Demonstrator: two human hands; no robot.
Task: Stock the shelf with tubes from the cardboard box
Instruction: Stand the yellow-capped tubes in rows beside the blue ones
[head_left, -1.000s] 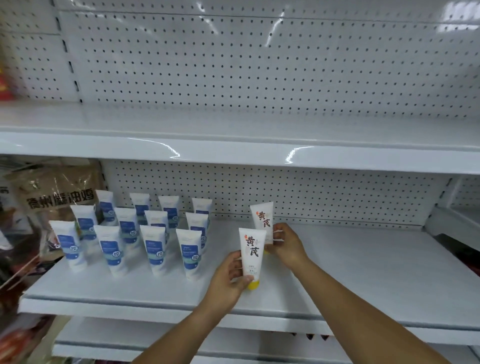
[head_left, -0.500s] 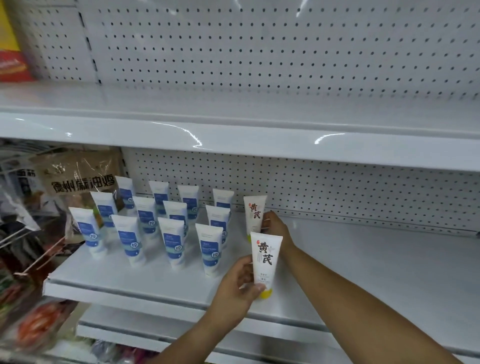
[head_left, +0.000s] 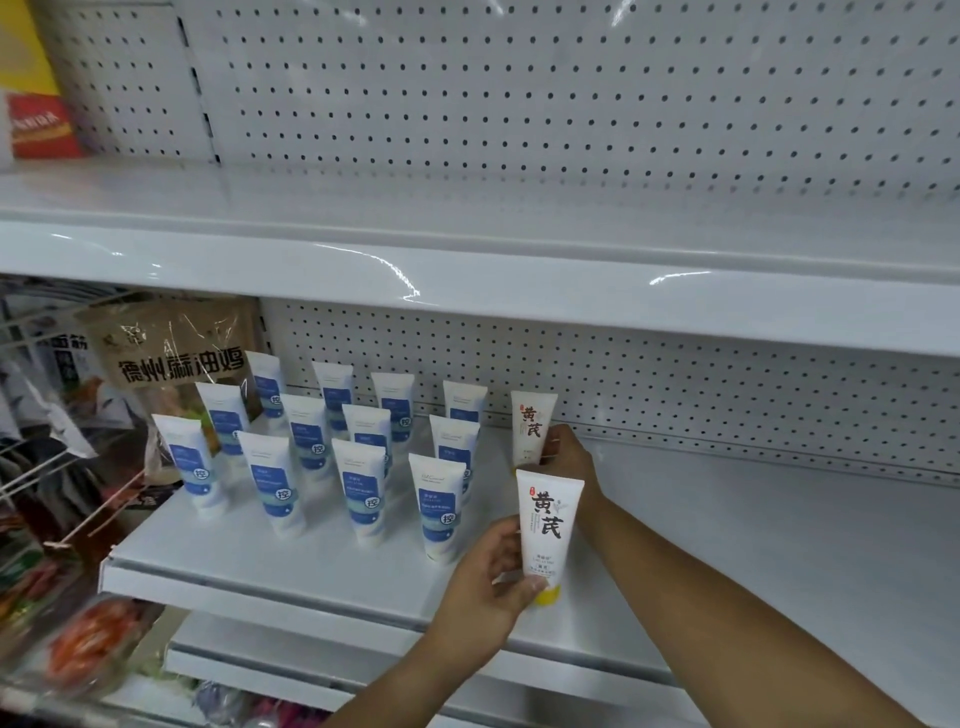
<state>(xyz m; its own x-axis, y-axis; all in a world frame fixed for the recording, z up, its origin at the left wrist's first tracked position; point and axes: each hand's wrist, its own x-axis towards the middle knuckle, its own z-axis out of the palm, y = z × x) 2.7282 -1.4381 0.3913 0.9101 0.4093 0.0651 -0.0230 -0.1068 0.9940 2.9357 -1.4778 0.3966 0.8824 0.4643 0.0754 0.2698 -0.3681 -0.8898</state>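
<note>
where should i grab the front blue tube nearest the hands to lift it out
Take the front blue tube by its wide flat upper body, pinching front and back from above. It stands cap-down and tapers toward the shelf, so the top is the broadest, freest part. Come from the front: other blue tubes stand close behind, and the left hand is at its right.

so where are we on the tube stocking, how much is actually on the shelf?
Done: twelve blue-label tubes stand in rows at the shelf's left. In hand: right hand is on a yellow-cap tube at the back; left hand holds a second tube in front. Left: the shelf's right side is bare; the box is out of view.
</note>
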